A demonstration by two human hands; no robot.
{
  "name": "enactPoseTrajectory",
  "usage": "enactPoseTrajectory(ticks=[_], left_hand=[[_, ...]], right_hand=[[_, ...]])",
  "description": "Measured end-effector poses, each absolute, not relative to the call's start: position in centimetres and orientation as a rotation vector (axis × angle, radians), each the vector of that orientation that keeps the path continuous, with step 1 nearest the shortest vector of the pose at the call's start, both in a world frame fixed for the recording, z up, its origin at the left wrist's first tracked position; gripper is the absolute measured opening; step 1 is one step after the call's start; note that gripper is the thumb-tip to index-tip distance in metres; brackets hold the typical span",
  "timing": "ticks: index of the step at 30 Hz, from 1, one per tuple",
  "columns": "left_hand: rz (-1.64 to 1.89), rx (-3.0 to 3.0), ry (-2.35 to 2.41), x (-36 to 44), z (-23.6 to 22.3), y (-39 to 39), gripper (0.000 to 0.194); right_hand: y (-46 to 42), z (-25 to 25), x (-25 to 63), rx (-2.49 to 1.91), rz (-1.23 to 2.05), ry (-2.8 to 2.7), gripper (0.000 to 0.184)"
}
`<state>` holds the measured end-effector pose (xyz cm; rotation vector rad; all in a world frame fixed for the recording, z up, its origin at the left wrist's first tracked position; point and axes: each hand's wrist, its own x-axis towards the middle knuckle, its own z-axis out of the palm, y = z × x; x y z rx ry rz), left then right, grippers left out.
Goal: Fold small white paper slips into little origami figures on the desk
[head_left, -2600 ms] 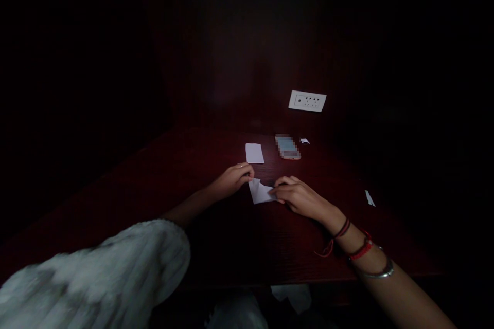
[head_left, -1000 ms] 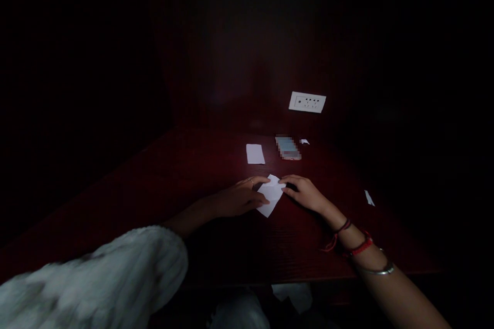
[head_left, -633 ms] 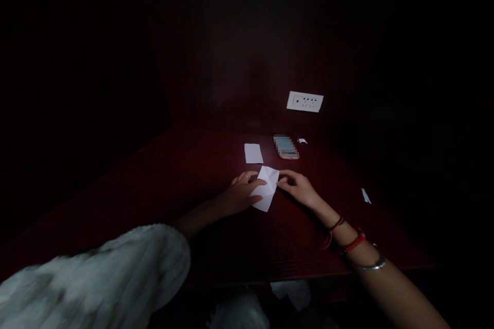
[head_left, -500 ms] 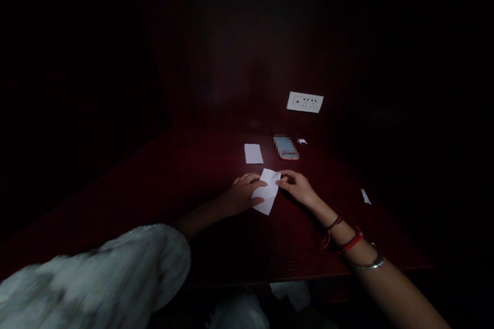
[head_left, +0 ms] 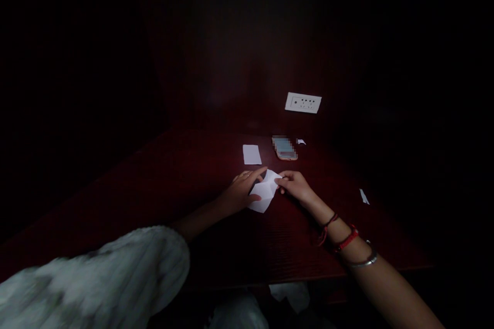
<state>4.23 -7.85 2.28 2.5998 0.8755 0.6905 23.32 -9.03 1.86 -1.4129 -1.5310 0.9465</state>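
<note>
A small white sheet of paper [head_left: 265, 193], marked with creases, lies at an angle over the dark red table between my hands. My left hand [head_left: 244, 189], with a ring on one finger, grips its left side: the thumb rests on top, the index finger stretches along the upper edge, and the other fingers are partly hidden. At the upper right corner, my right hand [head_left: 295, 185] pinches the paper between thumb and fingers. That corner looks slightly lifted.
Behind my hands lie a white paper rectangle [head_left: 252, 154] and a phone [head_left: 284, 148] with a blurred screen. One paper scrap [head_left: 301, 142] sits beside the phone, and a narrow paper strip [head_left: 364, 196] lies to the right. A socket panel [head_left: 303, 103] is on the back wall.
My left index finger has lifted off the paper's middle and moved toward its upper edge. My right fingers have closed further over the corner, and the paper has bent a little.
</note>
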Motion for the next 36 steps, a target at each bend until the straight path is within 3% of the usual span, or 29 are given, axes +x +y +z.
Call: enactPoseTrajectory(ticks=[6,13,21,30,36], left_hand=[[0.699,2.612,0.907,4.1,1.4,-7.2,0.077],[0.612,2.575,0.946,3.9,2.1,-8.0,0.069],[0.617,2.586,0.974,4.0,2.0,-7.9,0.071],[0.601,2.578,1.031,4.1,1.8,-7.8,0.072],[0.599,2.579,1.013,4.1,1.9,-7.9,0.071]], right_hand=[[-9.5,2.1,22.6,-1.341,1.099,-1.413,0.033],[-9.2,1.0,23.0,-1.391,0.873,-1.611,0.028],[-9.6,1.5,22.3,-1.338,1.065,-1.464,0.034],[-9.8,1.5,21.9,-1.297,0.960,-1.544,0.036],[-10.1,2.1,21.7,-1.288,1.113,-1.373,0.034]])
